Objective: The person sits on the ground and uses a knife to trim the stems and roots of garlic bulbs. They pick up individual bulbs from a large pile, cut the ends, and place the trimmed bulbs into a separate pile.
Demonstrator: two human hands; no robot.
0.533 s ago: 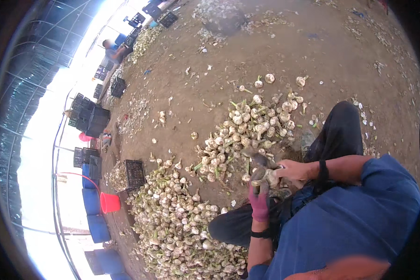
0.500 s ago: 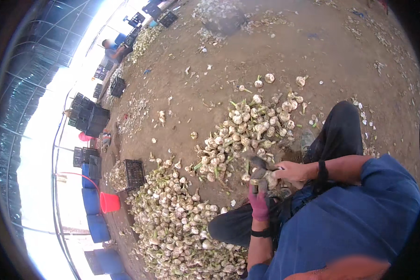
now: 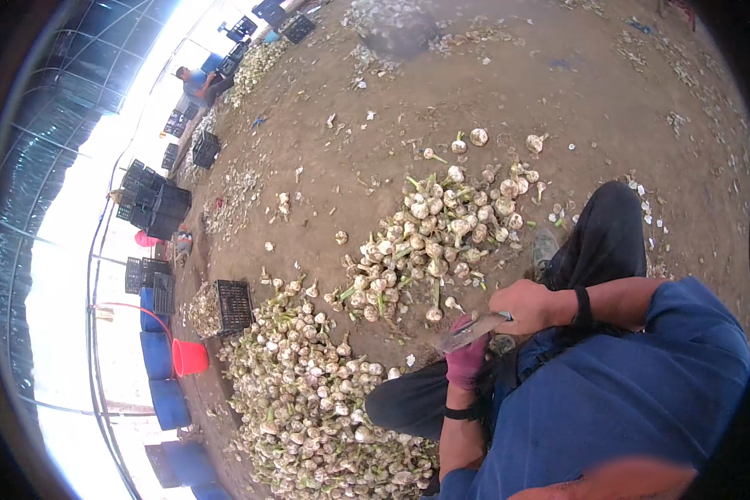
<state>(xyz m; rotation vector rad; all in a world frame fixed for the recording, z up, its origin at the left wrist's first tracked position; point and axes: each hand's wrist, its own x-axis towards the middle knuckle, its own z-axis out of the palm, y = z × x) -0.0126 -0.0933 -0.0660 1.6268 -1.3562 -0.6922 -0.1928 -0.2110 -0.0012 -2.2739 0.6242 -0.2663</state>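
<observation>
My bare right hand [image 3: 525,307] is closed round the handle of a knife. Its broad, dirt-smeared blade [image 3: 473,332] points left, across the top of my left hand. My left hand [image 3: 467,360], in a pink glove with greyish fingers, is closed just under the blade; anything inside it is hidden. Just beyond the hands lie single garlic bulbs [image 3: 434,314] with stems, beside a loose pile of garlic [image 3: 429,225] on the dirt floor. A larger garlic heap [image 3: 308,392] spreads to the left of my bent knee.
A black crate [image 3: 235,307] stands at the large heap's far left edge. Beyond it are a red bucket [image 3: 190,357], blue barrels [image 3: 168,404] and stacked black crates [image 3: 160,204]. Another person [image 3: 198,83] sits far left by more garlic. Scraps of peel litter the floor.
The garlic bulb that showed between my hands is out of sight there. The knife blade has swung down and now lies across the left glove. My left hand has shifted slightly.
</observation>
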